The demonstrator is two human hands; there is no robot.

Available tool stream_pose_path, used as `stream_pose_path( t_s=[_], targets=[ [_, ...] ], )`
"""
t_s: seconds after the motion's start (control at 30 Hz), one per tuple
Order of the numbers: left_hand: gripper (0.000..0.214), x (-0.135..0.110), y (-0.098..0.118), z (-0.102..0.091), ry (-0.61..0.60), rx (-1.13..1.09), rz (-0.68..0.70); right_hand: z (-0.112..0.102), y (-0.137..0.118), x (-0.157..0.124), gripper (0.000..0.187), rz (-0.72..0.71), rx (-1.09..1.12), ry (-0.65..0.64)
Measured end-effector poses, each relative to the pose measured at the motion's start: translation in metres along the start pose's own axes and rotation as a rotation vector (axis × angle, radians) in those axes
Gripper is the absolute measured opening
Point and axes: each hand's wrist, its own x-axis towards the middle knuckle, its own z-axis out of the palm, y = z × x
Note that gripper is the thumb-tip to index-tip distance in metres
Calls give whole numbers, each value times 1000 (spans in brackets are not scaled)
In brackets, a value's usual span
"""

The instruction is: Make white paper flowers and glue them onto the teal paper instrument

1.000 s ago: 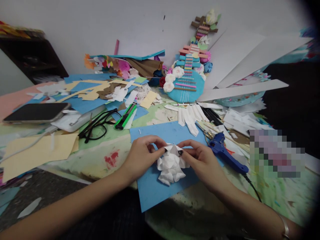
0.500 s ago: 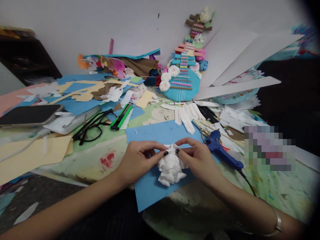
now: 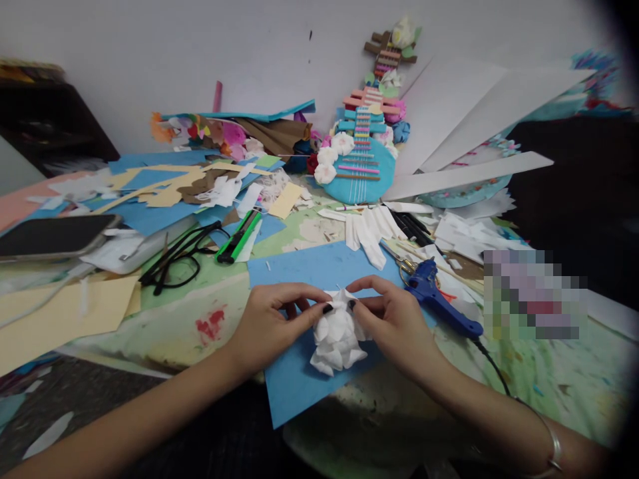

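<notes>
A white paper flower (image 3: 338,339) with layered, curled petals is held between my two hands, above a blue sheet of paper (image 3: 289,389). My left hand (image 3: 279,316) pinches its upper left edge between thumb and fingers. On the other side, my right hand (image 3: 392,316) pinches the upper right edge in the same way. Both thumbs press close to each other near the flower's top. Some of the fingers behind the paper are hidden. A blue glue gun (image 3: 442,303) lies just right of my right hand, beside scissors (image 3: 405,265).
Left of the blue sheet lie a green utility knife (image 3: 239,236), black glasses (image 3: 184,256) and a phone (image 3: 54,237). White paper strips (image 3: 372,229) sit beyond it. A decorated turquoise guitar shape (image 3: 362,173) leans on the wall. Paper scraps (image 3: 170,179) crowd the back left.
The view has shifted slightly, so the scene sits a little further left. Both hands keep their pinch on the paper flower, which has tilted very slightly.
</notes>
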Motion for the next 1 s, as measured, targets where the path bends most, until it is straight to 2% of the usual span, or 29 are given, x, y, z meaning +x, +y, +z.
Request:
stream_pose_path(
  t_s=[0.2,0.37,0.43,0.53,0.67,0.7,0.73,0.83,0.9,1.0],
  targets=[
    [15,1,0,-1,-95,23,-11,-2,2,1,18,-35,-26,16],
    [19,1,-4,-1,-131,75,13,-6,3,-6,21,8,137,-69],
    [19,1,-4,-1,-144,102,24,-13,1,-14,21,-16,143,-80],
    [19,1,-6,-1,-142,127,45,-34,2,-26,24,-166,-110,34],
    [22,-1,-6,-1,-144,168,70,-79,19,-30,25,-353,-728,442],
    [23,-1,-6,-1,-146,177,82,-91,27,-28,29,-356,-844,491],
    [24,-2,-5,-1,-151,183,96,-101,36,-26,32,-350,-931,512],
    [26,-1,-4,0,-161,190,129,-120,64,-19,46,-241,-1047,439],
    [26,-1,-3,0,-171,194,126,-123,76,-15,49,-174,-1042,391],
    [25,0,-4,1,-188,183,107,-120,80,-9,44,-124,-1021,318]
  ],
)
